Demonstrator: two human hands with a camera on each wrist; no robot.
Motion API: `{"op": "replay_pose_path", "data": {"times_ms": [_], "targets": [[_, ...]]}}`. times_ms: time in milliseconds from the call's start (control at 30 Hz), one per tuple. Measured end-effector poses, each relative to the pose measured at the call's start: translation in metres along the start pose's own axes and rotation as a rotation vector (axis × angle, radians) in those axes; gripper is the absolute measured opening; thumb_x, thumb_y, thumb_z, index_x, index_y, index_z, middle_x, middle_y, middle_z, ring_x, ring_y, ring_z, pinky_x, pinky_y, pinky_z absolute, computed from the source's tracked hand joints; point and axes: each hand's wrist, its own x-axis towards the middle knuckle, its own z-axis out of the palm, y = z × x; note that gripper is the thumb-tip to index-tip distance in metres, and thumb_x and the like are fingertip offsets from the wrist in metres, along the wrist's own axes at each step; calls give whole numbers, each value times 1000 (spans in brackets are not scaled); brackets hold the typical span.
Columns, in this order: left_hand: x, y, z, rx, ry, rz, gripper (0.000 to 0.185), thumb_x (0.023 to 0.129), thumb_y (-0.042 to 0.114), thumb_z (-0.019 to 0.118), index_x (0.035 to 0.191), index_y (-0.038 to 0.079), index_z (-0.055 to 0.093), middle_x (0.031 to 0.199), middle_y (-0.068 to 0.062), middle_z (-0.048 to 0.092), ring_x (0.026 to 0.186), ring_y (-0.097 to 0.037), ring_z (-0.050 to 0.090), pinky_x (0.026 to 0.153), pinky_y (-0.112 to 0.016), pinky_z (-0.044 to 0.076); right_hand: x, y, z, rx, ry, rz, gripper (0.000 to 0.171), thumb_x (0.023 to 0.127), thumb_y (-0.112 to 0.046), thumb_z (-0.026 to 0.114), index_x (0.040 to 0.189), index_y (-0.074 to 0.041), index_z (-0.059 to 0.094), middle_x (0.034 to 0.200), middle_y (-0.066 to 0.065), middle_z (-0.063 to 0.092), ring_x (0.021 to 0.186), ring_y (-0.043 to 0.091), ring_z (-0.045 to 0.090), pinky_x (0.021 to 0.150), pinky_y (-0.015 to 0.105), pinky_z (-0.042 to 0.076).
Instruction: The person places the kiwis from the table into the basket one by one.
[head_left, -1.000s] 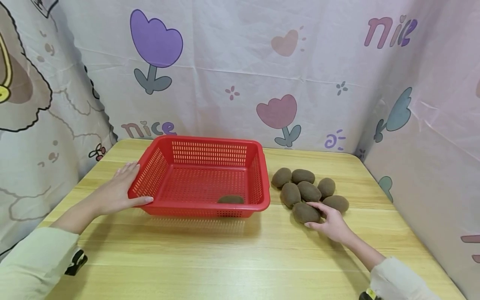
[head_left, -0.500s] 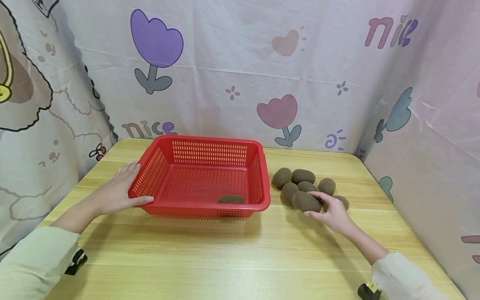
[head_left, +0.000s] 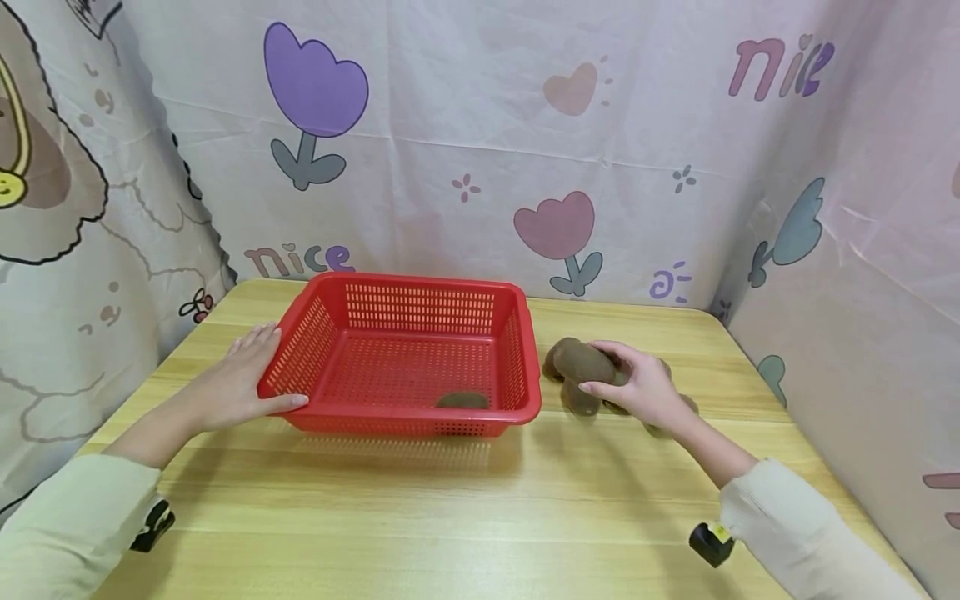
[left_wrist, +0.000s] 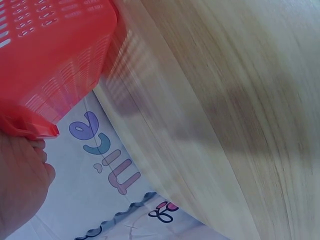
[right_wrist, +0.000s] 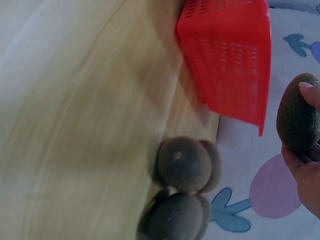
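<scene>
My right hand (head_left: 647, 388) pinches a brown kiwi (head_left: 582, 363) between thumb and fingers, above the other kiwis on the table. In the right wrist view the held kiwi (right_wrist: 296, 114) is raised off the wood. At left, my left hand (head_left: 231, 382) holds the near left corner of a red plastic basket (head_left: 525, 367), its thumb over the front rim. The left wrist view shows its fingertips (left_wrist: 46, 165) under the basket's rim. One kiwi (head_left: 462, 401) lies inside the basket by the front wall. My right hand partly hides the loose kiwis (head_left: 581, 400).
Both hands work over a wooden table (head_left: 420, 525), whose back edge meets a printed curtain (head_left: 442, 108). More curtain hangs along both sides. A small black device (head_left: 711, 545) sits at the right cuff, and another (head_left: 152, 525) at the left cuff.
My right hand has lifted the kiwi from the front of the group and carried it up and to the left. The left hand and basket have stayed in place.
</scene>
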Motion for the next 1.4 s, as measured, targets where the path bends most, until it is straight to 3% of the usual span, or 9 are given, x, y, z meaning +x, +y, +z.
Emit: {"op": "replay_pose_path", "data": {"times_ms": [167,300,533,867,1133,1400], "targets": [[0,0,0,5,2,-3,107,80,56,60,144,-12,7,151,-32,7,140,-48,3,112,-63,7,17,-18,9,75,-49,-39,53,73,-12,78,121,-1,58,117,15,64,100,24,63,85,24,53],[0,0,0,8,5,-1,106,80,56,60,144,-12,8,151,-32,8,140,-48,3,113,-62,6,28,-31,21,109,-74,-72,52,74,-12,77,120,-1,59,116,15,64,99,25,63,86,39,53],[2,0,0,20,4,3,106,80,57,59,144,-12,8,151,-32,7,140,-48,4,113,-62,7,50,-49,49,128,-143,-100,51,75,-13,76,121,-3,58,117,12,63,98,23,63,85,36,52],[1,1,-1,23,-1,-1,107,80,57,59,144,-12,8,151,-32,7,140,-48,4,113,-62,7,77,-68,89,-41,-275,-213,49,77,-18,75,120,-1,58,109,12,61,93,21,56,80,32,49],[0,0,0,34,4,3,106,81,57,59,143,-13,9,151,-32,7,140,-47,4,113,-61,7,90,-73,113,-108,-429,-148,33,79,-12,72,109,-2,62,100,8,65,87,16,55,76,27,48],[0,-1,0,42,4,6,106,81,56,59,143,-13,9,150,-33,7,140,-48,5,113,-61,8,93,-75,123,-278,-522,-115,21,82,-10,69,99,0,61,91,10,64,81,15,51,72,26,45]]}}
